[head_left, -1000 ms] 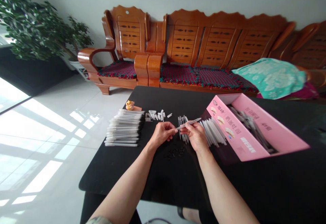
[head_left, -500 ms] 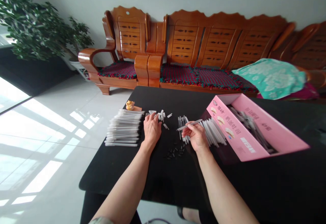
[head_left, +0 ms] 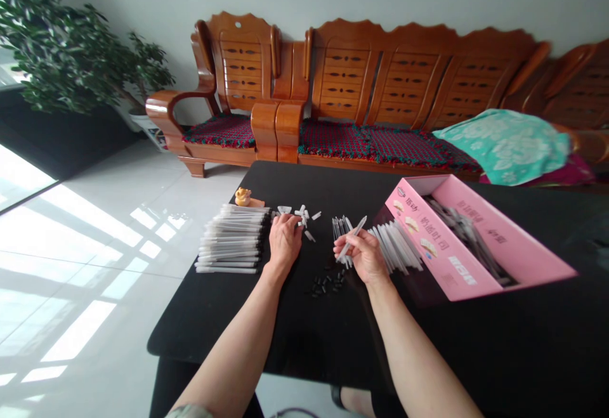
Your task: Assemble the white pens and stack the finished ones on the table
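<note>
My right hand (head_left: 365, 255) holds a slim white pen (head_left: 352, 239) between thumb and fingers, tilted with its pointed end up and to the right. Below it lie thin pen refills (head_left: 339, 226) and, to the right, a row of white pen barrels (head_left: 394, 247). My left hand (head_left: 284, 241) rests palm down at a small heap of white pen caps (head_left: 303, 214). Its fingers are bent with the tips together, and what is under them is hidden. Left of it lies a stack of white pens (head_left: 233, 240) with dark ends.
Small black plugs (head_left: 328, 283) lie scattered between my forearms on the black table (head_left: 314, 342). At the right stands a pink box (head_left: 442, 247) with dark and grey sticks inside. A small yellow figurine (head_left: 242, 196) sits behind the pens. Wooden seats (head_left: 342, 75) line the wall.
The pen in my right hand has turned from nearly level to a steep slant, its tip rising. My left hand has barely moved at the caps.
</note>
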The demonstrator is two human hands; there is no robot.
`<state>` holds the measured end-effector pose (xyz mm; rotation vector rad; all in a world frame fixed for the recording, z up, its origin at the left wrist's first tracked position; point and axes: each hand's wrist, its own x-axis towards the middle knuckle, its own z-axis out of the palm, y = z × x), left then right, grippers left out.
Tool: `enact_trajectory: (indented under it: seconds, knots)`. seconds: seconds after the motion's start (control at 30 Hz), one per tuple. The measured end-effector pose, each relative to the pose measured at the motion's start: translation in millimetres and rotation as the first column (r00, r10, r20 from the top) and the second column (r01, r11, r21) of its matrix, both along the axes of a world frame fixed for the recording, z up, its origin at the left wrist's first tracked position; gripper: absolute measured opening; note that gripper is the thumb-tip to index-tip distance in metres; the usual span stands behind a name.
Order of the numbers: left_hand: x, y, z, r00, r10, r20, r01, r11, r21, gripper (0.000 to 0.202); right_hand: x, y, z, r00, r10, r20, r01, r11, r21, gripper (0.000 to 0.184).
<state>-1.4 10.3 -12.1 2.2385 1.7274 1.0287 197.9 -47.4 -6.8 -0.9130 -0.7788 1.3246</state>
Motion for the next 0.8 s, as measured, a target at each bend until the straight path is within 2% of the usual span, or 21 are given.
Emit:
enact_trajectory:
  seconds: [0.13, 0.27, 0.37, 0.47, 0.53, 0.57, 0.63, 0.7, 0.73, 0.8]
  knots:
    - [6, -4, -0.5, 0.997, -0.070, -0.028, 0.067, 0.994, -0.086, 0.015, 0, 0, 0.2, 1.000, 0.000, 0.008, 0.000, 1.000, 0.005, 0.016]
    - [8, -6, -0.7, 0.995, -0.096, -0.034, 0.092, 0.990, -0.109, 0.013, 0, -1, -1.0, 0.999, 0.012, 0.032, -0.012, 1.000, -0.004, 0.018]
    - [9, -6, -1.4, 0.987, -0.149, 0.053, 0.155, 0.980, -0.124, 0.014, -1, -1, -0.7, 0.998, 0.029, 0.064, -0.028, 1.000, -0.008, 0.019]
    - [12, -6, -3.3, 0.948, -0.188, 0.257, 0.233, 0.960, -0.158, 0.015, -2, 0, 0.6, 0.992, 0.036, 0.118, -0.038, 0.999, 0.022, 0.019]
    - [15, -4, -4.0, 0.851, -0.156, 0.501, 0.292, 0.934, -0.206, 0.015, -3, 0, 1.1, 0.980, 0.008, 0.201, -0.020, 0.998, 0.056, 0.022]
    - [16, -3, -3.9, 0.764, -0.109, 0.636, 0.323, 0.918, -0.231, 0.017, -3, -1, 1.3, 0.964, -0.021, 0.265, 0.001, 0.997, 0.076, 0.024]
    - [17, -1, -2.9, 0.542, 0.012, 0.840, 0.377, 0.890, -0.255, 0.026, -3, -2, 1.5, 0.898, -0.098, 0.429, 0.044, 0.990, 0.135, 0.026]
    - [16, 2, -1.4, 0.358, 0.102, 0.928, 0.393, 0.885, -0.249, 0.034, -3, -4, 1.9, 0.795, -0.152, 0.588, 0.039, 0.979, 0.201, 0.025]
    - [15, 2, -0.7, 0.303, 0.126, 0.945, 0.391, 0.887, -0.244, 0.036, -3, -4, 2.2, 0.744, -0.163, 0.647, 0.018, 0.974, 0.225, 0.024]
    - [13, 3, 0.4, 0.250, 0.147, 0.957, 0.390, 0.890, -0.239, 0.038, -4, -6, 2.6, 0.675, -0.162, 0.720, -0.029, 0.969, 0.245, 0.024]
